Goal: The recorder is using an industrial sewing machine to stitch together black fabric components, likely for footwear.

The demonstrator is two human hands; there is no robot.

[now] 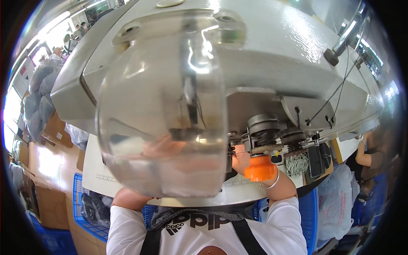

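A grey industrial sewing machine head (272,51) fills the upper view, very close to the camera. A clear curved plastic guard (161,106) hangs in front of its needle area. My left hand (163,148) shows only as a blur through this guard, lying on the white machine table (95,165); its fingers cannot be made out. My right hand (241,158) reaches under the machine head beside an orange knob (260,168) and is mostly hidden by machine parts. A thin bangle (272,184) circles that wrist.
A blue plastic crate (91,212) with dark cloth stands at the lower left, beside cardboard boxes (51,161). A pale plastic bag (335,199) hangs at the right. Another person's arm (365,153) shows at the far right. A bundle of white thread (296,165) hangs under the machine.
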